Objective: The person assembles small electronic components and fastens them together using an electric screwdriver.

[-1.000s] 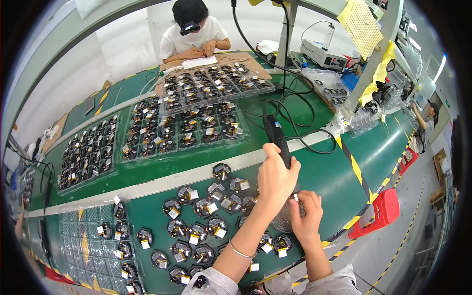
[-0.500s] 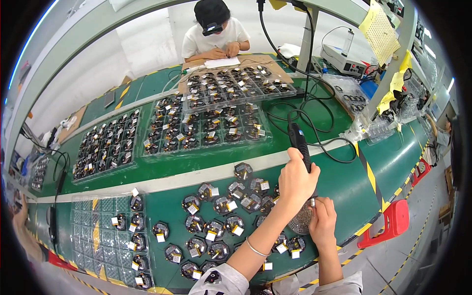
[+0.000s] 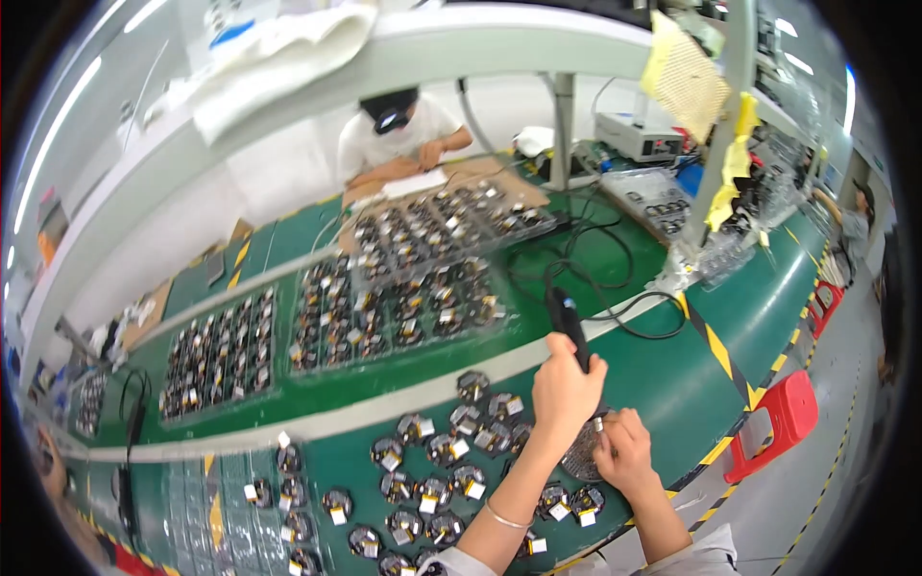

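Note:
My left hand, with a band on its wrist, is closed round a black corded electric screwdriver held upright, tip down. The cord leaves its top end. Close to the silvery tip, the fingers of my right hand are drawn together over a round dish of small greyish bits. Whatever they pinch is too small to make out. Left of my left forearm lie several round black circuit assemblies with white-and-yellow tags, loose on the green table.
A clear, partly filled tray lies at the near left. Filled trays stand farther back. Across the table a person works with both hands. A coiled black cable lies behind the screwdriver; a red stool stands at the right.
My view has tilted up, so the table sits lower in the picture. Both hands stay over the dish, the left still gripping the screwdriver.

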### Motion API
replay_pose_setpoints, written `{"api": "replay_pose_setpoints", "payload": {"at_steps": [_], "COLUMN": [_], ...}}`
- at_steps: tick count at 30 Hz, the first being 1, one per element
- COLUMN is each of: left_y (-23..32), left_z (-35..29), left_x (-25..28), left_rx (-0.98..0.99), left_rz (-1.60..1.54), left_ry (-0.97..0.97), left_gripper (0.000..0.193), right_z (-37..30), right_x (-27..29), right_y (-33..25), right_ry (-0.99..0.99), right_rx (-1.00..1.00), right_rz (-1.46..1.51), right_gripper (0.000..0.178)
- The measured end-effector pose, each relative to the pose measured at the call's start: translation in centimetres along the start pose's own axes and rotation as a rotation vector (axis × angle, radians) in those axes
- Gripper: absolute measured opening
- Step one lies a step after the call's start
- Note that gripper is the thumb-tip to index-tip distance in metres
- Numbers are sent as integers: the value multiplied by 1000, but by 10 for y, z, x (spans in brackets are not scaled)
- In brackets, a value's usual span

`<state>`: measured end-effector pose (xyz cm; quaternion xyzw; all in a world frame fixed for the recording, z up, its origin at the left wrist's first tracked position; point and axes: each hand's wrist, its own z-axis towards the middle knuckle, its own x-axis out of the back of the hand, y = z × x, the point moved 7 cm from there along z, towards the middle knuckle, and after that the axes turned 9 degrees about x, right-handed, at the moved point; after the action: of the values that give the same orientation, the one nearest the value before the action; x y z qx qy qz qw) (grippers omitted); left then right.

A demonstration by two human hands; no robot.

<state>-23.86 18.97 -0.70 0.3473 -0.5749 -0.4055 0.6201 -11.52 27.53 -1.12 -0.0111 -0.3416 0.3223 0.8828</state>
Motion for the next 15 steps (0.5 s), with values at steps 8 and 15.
{"api": "replay_pose_setpoints", "payload": {"at_steps": [8,15], "left_y": [-3,-11], "left_z": [1,11], "left_x": [-1,5], "left_rx": [20,-63], "left_rz": [-41,-103], "left_ry": [-53,58], "left_gripper": [41,37], "right_z": [-8,-8], "right_x": [2,-1], "right_y": [7,6], "right_ry": [6,-78], "right_rx": [-44,-134], "right_rz": [-2,-69], "right_gripper": [16,13]}}
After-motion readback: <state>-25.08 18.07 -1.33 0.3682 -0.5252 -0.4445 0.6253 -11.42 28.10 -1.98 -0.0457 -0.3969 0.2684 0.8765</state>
